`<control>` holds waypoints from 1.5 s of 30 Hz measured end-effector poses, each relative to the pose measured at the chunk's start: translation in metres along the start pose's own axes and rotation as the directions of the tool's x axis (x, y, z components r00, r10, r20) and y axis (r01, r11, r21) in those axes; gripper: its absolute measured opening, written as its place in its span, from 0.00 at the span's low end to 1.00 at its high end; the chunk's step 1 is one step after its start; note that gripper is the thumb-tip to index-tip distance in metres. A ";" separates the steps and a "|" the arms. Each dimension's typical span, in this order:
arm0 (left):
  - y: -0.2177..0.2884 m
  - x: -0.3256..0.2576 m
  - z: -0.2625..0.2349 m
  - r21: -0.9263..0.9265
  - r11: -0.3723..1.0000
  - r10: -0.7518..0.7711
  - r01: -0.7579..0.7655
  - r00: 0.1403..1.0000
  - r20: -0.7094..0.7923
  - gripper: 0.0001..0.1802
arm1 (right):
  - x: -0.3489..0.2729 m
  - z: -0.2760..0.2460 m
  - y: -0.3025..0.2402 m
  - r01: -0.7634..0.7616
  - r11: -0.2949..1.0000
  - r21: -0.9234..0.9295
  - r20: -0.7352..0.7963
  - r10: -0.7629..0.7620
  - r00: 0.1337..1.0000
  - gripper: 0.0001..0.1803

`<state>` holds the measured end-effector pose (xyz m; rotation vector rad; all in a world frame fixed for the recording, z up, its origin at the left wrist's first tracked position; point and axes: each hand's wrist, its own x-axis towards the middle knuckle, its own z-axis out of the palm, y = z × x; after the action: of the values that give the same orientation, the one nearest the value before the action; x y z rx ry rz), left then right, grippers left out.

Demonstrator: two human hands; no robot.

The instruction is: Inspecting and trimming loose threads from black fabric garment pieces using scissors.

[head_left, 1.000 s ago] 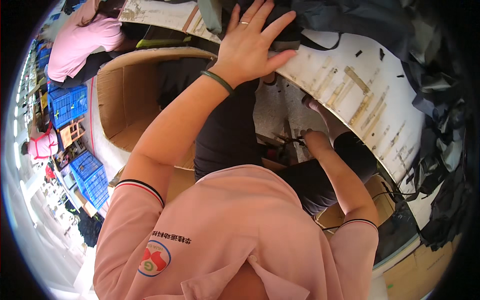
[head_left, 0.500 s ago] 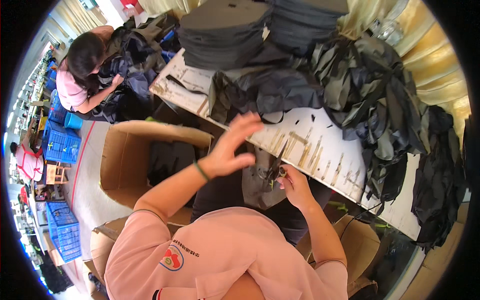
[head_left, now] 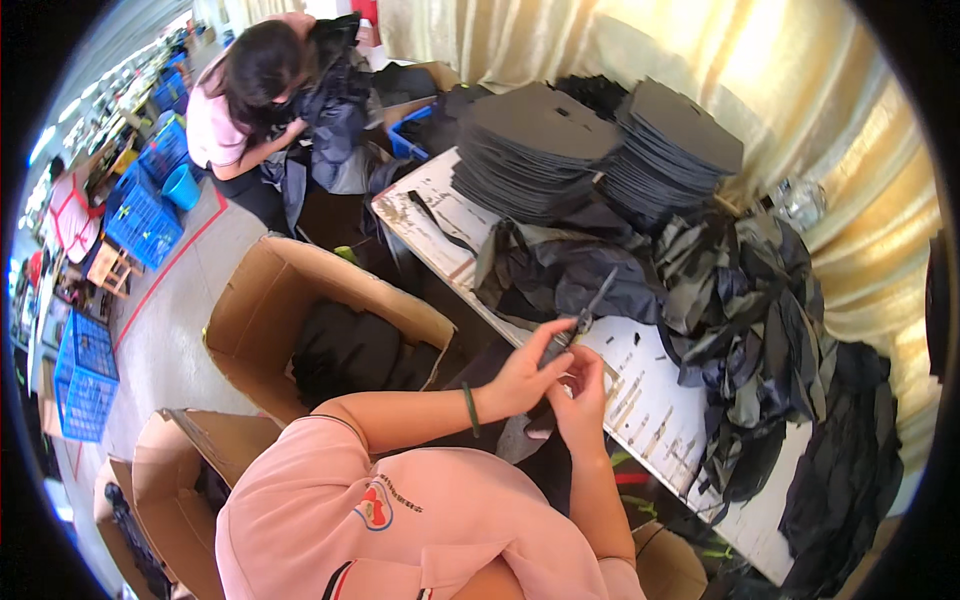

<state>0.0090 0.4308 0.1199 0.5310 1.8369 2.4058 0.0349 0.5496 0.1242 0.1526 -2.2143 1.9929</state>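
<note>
My left hand [head_left: 522, 378] and my right hand [head_left: 580, 392] meet at the near edge of a white worktable [head_left: 660, 420]. The left hand's fingers pinch a thin grey pair of scissors [head_left: 588, 312] that points up and away over the table. With curled fingers, the right hand touches the left and holds a grey fabric piece [head_left: 518, 440] hanging below both hands. A green band circles my left wrist. Just beyond the hands lies a heap of dark fabric [head_left: 570, 270].
Two tall stacks of flat grey cut pieces [head_left: 590, 150] stand at the table's far end, and dark camouflage cloth [head_left: 750, 330] is piled at the right. An open cardboard box [head_left: 300, 330] holding dark items sits at my left. A person in pink [head_left: 240, 110] works further back, beside blue crates [head_left: 140, 215].
My left hand came down from the tabletop and joined my right hand at the table edge, now holding the scissors. The view swung up toward the table and stacks.
</note>
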 end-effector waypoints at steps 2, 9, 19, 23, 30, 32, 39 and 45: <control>-0.003 -0.001 -0.002 0.261 0.955 0.139 -0.142 0.990 0.030 0.27 | 0.008 0.001 0.004 -0.267 0.961 0.070 -0.056 0.271 0.961 0.26; -0.005 0.050 -0.113 0.602 0.777 0.285 -0.185 0.956 -0.073 0.29 | 0.043 -0.038 0.030 -0.224 0.972 0.076 -0.166 0.234 0.958 0.17; -0.058 0.087 -0.182 0.501 0.793 -0.183 0.348 0.919 -0.349 0.10 | 0.152 -0.105 0.046 -0.200 0.788 -0.583 -0.429 -0.089 0.899 0.24; -0.019 0.059 -0.208 -0.133 0.991 -0.012 -0.026 0.961 -0.277 0.07 | 0.106 -0.168 0.001 0.124 0.992 0.026 -0.493 -0.095 0.865 0.16; 0.009 -0.018 -0.231 0.374 0.926 0.046 -0.043 0.999 0.003 0.11 | -0.092 -0.277 -0.041 -0.102 0.971 -0.218 -0.544 -0.034 0.838 0.20; 0.006 -0.033 -0.219 0.537 0.842 0.007 -0.057 0.995 0.095 0.10 | -0.135 -0.286 -0.014 -0.290 0.937 -0.197 -0.581 0.126 0.804 0.19; 0.017 -0.048 -0.171 0.642 0.762 -0.438 0.081 0.795 0.419 0.15 | -0.198 -0.268 0.028 -0.619 0.461 -0.636 -0.600 0.209 0.772 0.19; -0.035 -0.030 -0.139 0.781 0.575 -0.601 0.244 0.773 0.201 0.20 | -0.129 -0.235 0.009 -0.214 0.712 -0.669 -0.436 -0.142 0.889 0.15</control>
<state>-0.0115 0.3051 0.0485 0.5161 2.2695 1.0390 0.1718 0.7798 0.1154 -0.4243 -2.4413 0.8949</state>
